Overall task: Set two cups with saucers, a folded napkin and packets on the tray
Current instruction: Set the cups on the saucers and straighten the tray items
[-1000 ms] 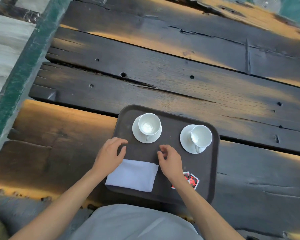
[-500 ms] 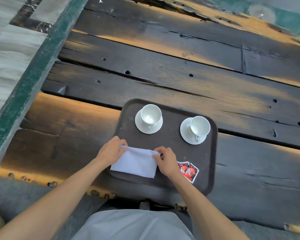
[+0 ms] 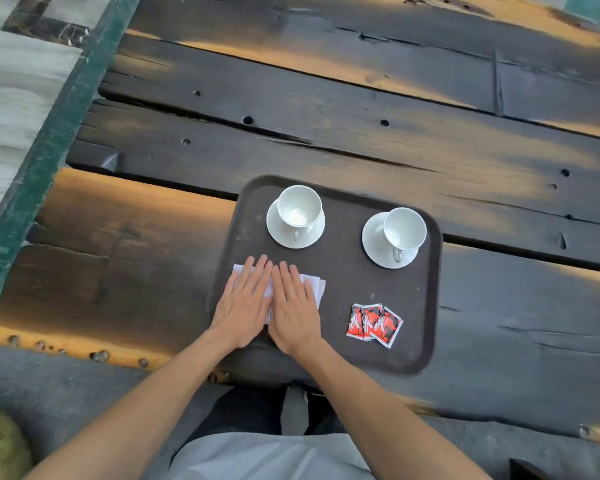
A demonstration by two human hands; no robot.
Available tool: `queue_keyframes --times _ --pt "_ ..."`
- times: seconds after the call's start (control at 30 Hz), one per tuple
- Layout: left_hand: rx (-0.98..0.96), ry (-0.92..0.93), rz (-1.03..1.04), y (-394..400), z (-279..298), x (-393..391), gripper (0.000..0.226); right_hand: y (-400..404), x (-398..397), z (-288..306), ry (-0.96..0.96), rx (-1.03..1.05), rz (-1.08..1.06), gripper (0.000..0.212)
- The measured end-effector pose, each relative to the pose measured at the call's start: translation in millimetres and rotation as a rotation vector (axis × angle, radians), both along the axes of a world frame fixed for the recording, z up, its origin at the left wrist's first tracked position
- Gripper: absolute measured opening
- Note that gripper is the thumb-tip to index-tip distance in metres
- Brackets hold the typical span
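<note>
Half a second ago both hands pinched the napkin's side edges; now the left hand (image 3: pixel 245 304) and right hand (image 3: pixel 293 308) lie flat and open on the napkin (image 3: pixel 317 287), fingers straight and together, gripping nothing — thumbs side by side. The napkin is smaller than before, folded, and shows only at its far-left corner, its right edge and a sliver between the hands. It sits in the near-left part of the tray (image 3: pixel 343 289).

The left cup (image 3: pixel 298 207) on its saucer (image 3: pixel 278 237) and the right cup (image 3: pixel 404 228) on its saucer (image 3: pixel 374 247) stand along the far edge, well apart. The packets (image 3: pixel 374 323) — three, overlapping — lie near the right hand, not touching it. The tray's middle is bare.

The tray rests at the near edge of a dark plank table (image 3: pixel 361 133) with gaps and holes. A green strip (image 3: pixel 49 140) borders it on the left.
</note>
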State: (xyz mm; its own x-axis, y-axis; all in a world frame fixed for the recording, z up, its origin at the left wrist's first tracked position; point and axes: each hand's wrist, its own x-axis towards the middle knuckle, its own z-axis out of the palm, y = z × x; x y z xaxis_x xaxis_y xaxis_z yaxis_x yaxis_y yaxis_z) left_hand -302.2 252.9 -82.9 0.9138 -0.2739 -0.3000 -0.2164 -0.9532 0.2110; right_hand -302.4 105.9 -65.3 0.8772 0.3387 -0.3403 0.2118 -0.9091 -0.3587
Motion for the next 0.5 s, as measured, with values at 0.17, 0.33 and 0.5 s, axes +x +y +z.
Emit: queue_keyframes --times 0.17,0.33,0.5 --pt "-0.039 -0.009 0.005 12.2 -20.8 -0.1 0.067 -19.2 -13.6 -19.4 -0.082 -0.006 -0.109 0.066" --pt "-0.043 -0.006 0.050 10.2 -18.9 -1.9 0.071 -21.8 -19.1 -22.6 -0.091 -0.037 -0.140 0.071" --pt "-0.019 0.035 0.102 10.5 -15.8 -1.9 0.075 -28.5 -22.4 -20.0 -0.072 -0.095 -0.164 0.076"
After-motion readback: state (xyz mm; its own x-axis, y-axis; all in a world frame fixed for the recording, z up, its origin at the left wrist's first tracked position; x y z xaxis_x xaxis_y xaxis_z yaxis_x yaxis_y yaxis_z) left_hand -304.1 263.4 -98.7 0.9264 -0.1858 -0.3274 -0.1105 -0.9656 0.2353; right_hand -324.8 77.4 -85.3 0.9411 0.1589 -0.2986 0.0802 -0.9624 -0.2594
